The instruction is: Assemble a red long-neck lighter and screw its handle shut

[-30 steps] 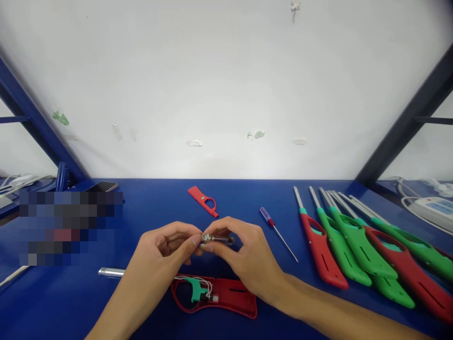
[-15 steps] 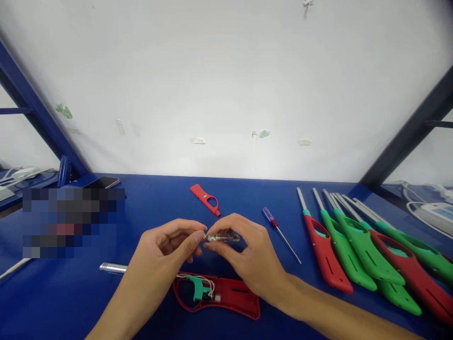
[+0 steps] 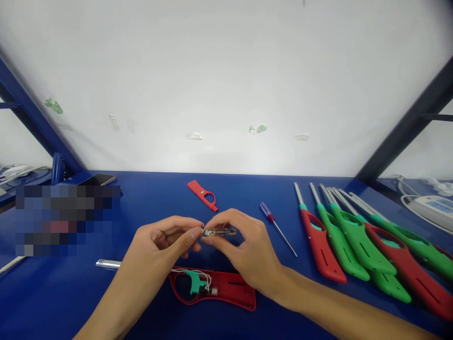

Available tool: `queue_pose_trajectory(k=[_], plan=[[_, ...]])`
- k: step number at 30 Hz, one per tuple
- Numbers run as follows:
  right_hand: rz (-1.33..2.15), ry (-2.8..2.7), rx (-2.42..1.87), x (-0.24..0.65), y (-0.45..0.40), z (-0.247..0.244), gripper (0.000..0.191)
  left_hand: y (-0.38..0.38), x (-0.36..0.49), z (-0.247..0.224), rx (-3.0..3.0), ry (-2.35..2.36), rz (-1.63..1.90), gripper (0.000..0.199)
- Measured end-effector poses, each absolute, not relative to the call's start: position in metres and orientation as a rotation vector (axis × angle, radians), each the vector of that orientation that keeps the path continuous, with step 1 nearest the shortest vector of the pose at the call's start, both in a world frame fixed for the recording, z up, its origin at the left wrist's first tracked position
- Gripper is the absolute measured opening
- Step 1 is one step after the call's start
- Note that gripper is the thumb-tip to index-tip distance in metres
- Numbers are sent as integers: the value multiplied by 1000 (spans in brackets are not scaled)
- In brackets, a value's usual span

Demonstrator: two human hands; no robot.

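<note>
Between thumb and fingers, my right hand (image 3: pixel 244 241) grips a small clear fuel tank (image 3: pixel 222 231) lying sideways. At the tank's left end, the fingertips of my left hand (image 3: pixel 170 238) are pinched together; whatever they hold there is too small to make out. Below both hands lies an opened red lighter half-shell (image 3: pixel 235 285), with a green trigger (image 3: pixel 194 282) and white wires inside. Its metal tube (image 3: pixel 108 264) sticks out to the left, partly behind my left forearm. The matching red cover (image 3: pixel 203 195) rests on the table beyond my hands.
A screwdriver (image 3: pixel 278 229) with a purple handle lies right of my hands. Several red and green long lighters (image 3: pixel 357 241) are piled farther right. A phone (image 3: pixel 99 180) sits at the back left, near a blurred-out patch. The blue table (image 3: pixel 152 193) meets a white wall.
The whole view has shifted slightly, so everything appears a little higher and farther left. Both hands keep the same grip around the fuel tank.
</note>
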State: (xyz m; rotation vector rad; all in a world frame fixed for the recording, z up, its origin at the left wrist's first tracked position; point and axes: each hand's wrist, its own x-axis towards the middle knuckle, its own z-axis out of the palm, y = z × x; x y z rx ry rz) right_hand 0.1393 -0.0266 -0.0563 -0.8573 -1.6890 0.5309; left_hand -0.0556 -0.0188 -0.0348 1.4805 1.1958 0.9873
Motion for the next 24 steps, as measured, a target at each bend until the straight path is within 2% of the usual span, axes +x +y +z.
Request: queue_pose_trajectory(k=[7, 15, 24], plan=[[513, -1696, -836, 140, -27, -56, 13, -19, -58, -33, 1472, 1170, 899, 29], [506, -1686, -784, 140, -27, -59, 16, -19, -58, -33, 1531, 1194, 801, 27], [547, -1695, -826, 141, -24, -60, 16, -25, -55, -34, 1536, 1021, 788, 38]])
